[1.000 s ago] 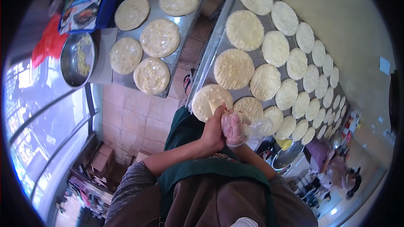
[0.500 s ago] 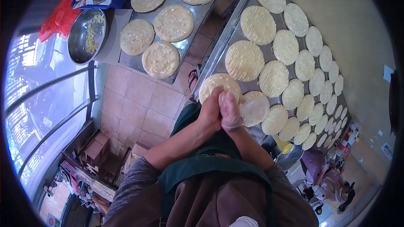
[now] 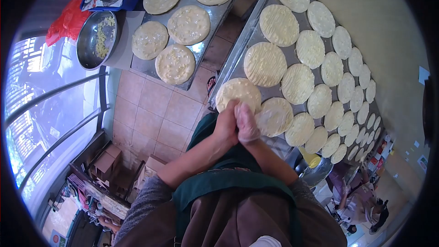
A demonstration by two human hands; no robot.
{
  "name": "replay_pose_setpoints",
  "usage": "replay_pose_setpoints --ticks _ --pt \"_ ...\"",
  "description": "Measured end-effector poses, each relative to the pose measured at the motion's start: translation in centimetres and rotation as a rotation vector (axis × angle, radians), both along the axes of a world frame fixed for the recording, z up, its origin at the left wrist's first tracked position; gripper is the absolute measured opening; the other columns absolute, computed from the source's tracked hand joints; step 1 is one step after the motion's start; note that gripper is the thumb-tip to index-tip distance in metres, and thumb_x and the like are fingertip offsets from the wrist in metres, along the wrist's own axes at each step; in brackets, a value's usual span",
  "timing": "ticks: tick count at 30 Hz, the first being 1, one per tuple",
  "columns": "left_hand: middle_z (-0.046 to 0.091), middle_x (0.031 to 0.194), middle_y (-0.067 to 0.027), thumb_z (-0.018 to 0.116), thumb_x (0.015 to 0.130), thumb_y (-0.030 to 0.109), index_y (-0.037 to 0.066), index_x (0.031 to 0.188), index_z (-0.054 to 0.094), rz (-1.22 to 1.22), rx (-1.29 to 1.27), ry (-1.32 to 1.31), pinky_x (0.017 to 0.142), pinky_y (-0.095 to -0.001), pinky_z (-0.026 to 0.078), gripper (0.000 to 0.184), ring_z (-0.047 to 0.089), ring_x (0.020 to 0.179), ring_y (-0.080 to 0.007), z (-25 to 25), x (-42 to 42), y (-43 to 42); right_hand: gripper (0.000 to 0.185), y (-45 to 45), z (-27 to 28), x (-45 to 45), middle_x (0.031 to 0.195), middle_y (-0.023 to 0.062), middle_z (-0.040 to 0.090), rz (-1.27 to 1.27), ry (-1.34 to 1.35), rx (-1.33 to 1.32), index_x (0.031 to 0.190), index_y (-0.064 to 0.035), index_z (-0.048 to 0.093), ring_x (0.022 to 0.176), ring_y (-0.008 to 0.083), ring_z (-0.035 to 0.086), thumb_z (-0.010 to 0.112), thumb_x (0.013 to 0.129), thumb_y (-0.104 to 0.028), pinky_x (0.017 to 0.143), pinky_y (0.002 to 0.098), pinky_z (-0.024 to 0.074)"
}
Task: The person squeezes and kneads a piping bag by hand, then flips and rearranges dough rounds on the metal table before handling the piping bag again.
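Observation:
My bare left hand (image 3: 226, 122) and my right hand (image 3: 247, 123), in a clear plastic glove, are pressed together above the near corner of a large metal tray (image 3: 238, 58). Both are closed; what lies between them is hidden. The loose end of a clear plastic bag sticks out to the right of my right hand, over a dough round (image 3: 275, 117). Just beyond my fingertips lies another dough round (image 3: 238, 94) with small pale lumps on it. Several rounds farther along the tray, such as one (image 3: 265, 64), carry thin wavy lines.
A second tray (image 3: 183, 82) with shiny dough rounds stands at upper left, beside a steel bowl (image 3: 87, 45) of yellowish bits. Near it are a blue tray (image 3: 137, 0) and a red plastic bag (image 3: 68, 18). A metal basin (image 3: 320, 171) and people (image 3: 361, 201) are at lower right.
Since a second ago the view has shifted, and my hands have come closer together. The pale piece that showed at my left fingertips is no longer visible.

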State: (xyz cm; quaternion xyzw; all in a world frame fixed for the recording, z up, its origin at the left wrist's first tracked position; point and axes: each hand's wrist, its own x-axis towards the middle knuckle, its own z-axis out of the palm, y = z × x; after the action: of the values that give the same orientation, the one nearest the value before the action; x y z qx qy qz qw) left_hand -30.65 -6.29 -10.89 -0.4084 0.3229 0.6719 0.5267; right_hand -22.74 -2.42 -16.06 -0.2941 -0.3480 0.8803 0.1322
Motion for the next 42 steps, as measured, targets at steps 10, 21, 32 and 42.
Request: replay_pose_setpoints --ticks 10,21,32,42 --pt "0.061 0.083 -0.0110 0.050 0.088 0.030 -0.002 0.092 0.057 -0.061 0.080 0.134 0.069 -0.0364 0.050 0.032 0.060 0.074 -0.0221 -1.3 -0.3 2.2 0.028 2.2 -0.8 0.6 0.077 -0.0020 0.041 -0.076 -0.057 0.191 0.079 -0.0109 0.043 0.077 0.0095 0.041 0.037 0.098 -0.030 0.072 0.0231 0.0354" --pt "0.062 0.091 -0.0072 0.043 0.095 0.029 0.003 0.104 0.057 -0.227 0.137 0.267 0.075 -0.0329 0.049 0.031 0.060 0.081 -0.0189 -3.3 0.8 3.0 0.021 3.9 -3.2 2.4 0.084 0.0007 0.045 -0.139 0.048 0.110 0.094 -0.0084 0.049 0.081 0.0115 0.044 0.033 0.098 -0.022 0.082 0.0254 0.0388" --pt "0.062 0.082 -0.0117 0.048 0.089 0.030 -0.001 0.091 0.060 -0.200 -0.012 0.257 0.072 -0.0350 0.050 0.033 0.061 0.075 -0.0194 -2.0 2.1 2.5 0.023 0.1 5.3 0.4 0.093 -0.0003 0.052 -0.263 -0.183 0.058 0.100 -0.0079 0.050 0.094 0.0073 0.048 0.035 0.099 -0.025 0.088 0.0239 0.0392" --pt "0.060 0.077 -0.0106 0.051 0.088 0.029 -0.002 0.087 0.059 -0.089 -0.126 0.045 0.064 -0.0355 0.047 0.033 0.058 0.070 -0.0192 -0.1 6.0 -1.5 0.024 -1.4 2.0 4.9 0.094 -0.0003 0.052 -0.144 -0.013 -0.109 0.108 -0.0064 0.050 0.084 0.0079 0.051 0.036 0.099 -0.023 0.077 0.0207 0.0431"
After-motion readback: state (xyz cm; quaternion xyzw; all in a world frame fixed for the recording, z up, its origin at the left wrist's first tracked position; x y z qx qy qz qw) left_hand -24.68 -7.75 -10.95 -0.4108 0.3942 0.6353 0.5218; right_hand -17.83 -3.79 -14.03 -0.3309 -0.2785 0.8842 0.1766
